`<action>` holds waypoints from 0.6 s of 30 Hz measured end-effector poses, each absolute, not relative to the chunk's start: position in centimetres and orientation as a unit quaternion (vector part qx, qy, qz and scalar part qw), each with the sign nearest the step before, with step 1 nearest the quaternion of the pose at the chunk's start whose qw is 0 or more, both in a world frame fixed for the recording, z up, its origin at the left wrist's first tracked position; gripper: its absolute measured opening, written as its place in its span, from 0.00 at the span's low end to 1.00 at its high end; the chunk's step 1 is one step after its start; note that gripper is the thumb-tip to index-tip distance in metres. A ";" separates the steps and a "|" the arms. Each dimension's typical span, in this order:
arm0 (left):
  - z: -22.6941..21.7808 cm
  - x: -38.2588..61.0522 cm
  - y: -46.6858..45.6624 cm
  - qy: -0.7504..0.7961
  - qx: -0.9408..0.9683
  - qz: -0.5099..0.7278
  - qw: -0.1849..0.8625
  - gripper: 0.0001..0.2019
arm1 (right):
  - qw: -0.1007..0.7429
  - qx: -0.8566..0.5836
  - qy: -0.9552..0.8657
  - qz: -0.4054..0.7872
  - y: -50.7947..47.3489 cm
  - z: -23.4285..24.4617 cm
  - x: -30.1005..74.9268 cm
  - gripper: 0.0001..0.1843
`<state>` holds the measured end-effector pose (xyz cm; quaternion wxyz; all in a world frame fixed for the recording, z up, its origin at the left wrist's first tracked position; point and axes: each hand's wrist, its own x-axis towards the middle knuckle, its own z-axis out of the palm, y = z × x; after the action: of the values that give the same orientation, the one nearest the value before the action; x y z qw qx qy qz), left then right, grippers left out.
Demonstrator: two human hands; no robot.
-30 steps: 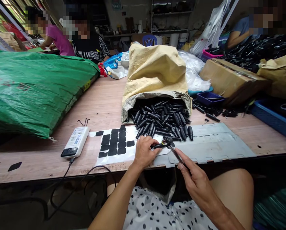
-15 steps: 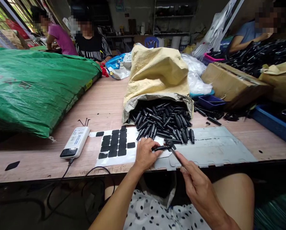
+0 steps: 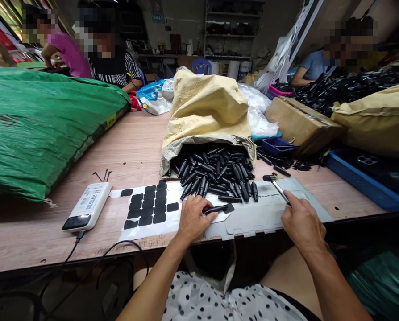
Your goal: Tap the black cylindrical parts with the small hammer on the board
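My left hand rests on the white sheet and pinches a thin black plastic part that lies flat on it. My right hand is closed round the handle of a small hammer, whose head hangs over the grey metal plate to the right of the part. A pile of black plastic parts spills from a tan sack just beyond both hands. Black square pads sit in rows on the white sheet.
A white power bank with a cable lies at the left, behind it a big green sack. Cardboard box, blue trays and another tan sack crowd the right. Other people sit at the far side.
My right hand has swung the hammer away from the black part, off to the right over the grey plate. The left hand still holds the part in place.
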<state>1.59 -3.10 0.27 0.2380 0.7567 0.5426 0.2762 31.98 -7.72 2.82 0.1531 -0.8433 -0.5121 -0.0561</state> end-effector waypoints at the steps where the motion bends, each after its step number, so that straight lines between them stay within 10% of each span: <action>1: 0.3 1.6 -3.1 0.540 0.758 0.275 0.240 0.06 | 0.128 -0.852 -0.503 -0.069 -7.5 2.5 32.0 0.28; 10: 0.1 1.2 -3.0 0.521 0.762 0.281 0.261 0.07 | 0.046 -0.793 -0.598 -0.104 -6.6 0.7 28.1 0.25; 18: 2.9 0.5 -8.0 0.400 0.773 0.319 0.375 0.14 | 0.269 -0.797 -0.539 0.039 -3.7 -1.7 31.1 0.21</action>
<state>0.50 -8.02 2.94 0.3749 0.7733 0.3996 0.3189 31.12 -3.68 -1.72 0.2694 -0.7972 -0.5389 0.0393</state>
